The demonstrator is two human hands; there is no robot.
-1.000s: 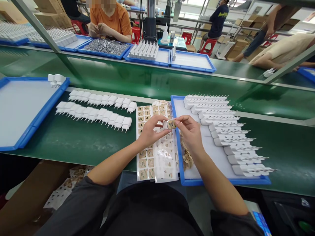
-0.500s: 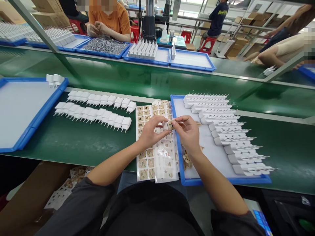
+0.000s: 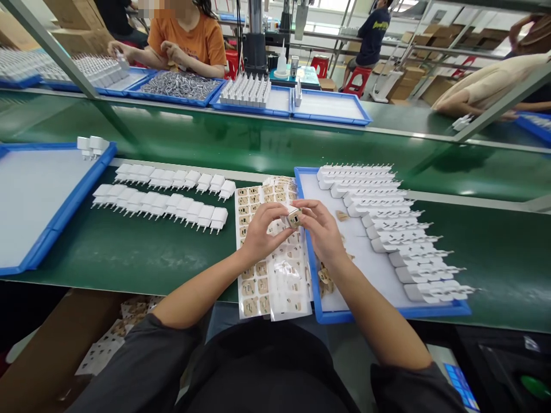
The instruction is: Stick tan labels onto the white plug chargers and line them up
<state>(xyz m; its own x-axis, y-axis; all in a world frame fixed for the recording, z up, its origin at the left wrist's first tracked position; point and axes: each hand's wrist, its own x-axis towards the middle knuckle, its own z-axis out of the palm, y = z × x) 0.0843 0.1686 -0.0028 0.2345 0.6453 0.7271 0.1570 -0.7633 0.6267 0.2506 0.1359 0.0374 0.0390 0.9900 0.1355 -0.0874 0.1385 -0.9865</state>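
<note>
My left hand [image 3: 262,232] and my right hand [image 3: 322,228] meet over the sticker sheets [image 3: 271,252], both gripping one small white charger plug [image 3: 293,217] with a tan sticker on its face. The fingertips of both hands pinch its sides. A blue tray [image 3: 387,312] just right of my hands holds rows of white plugs [image 3: 387,223] and a pile of peeled tan backing pieces [image 3: 327,278]. Two rows of white plugs [image 3: 163,192] lie on the green belt to the left.
A blue tray [image 3: 64,206] with two plugs on its far corner sits at the left. Across the belt [image 3: 258,143], a person in an orange shirt [image 3: 189,40] works by blue trays [image 3: 331,106] of parts. Cardboard box [image 3: 51,355] lies below left.
Both hands shifted slightly left and toward me with the plug, and my right fingers have moved from pressing the sticker's edge to holding the plug's side. One backing piece now lies on the tray.
</note>
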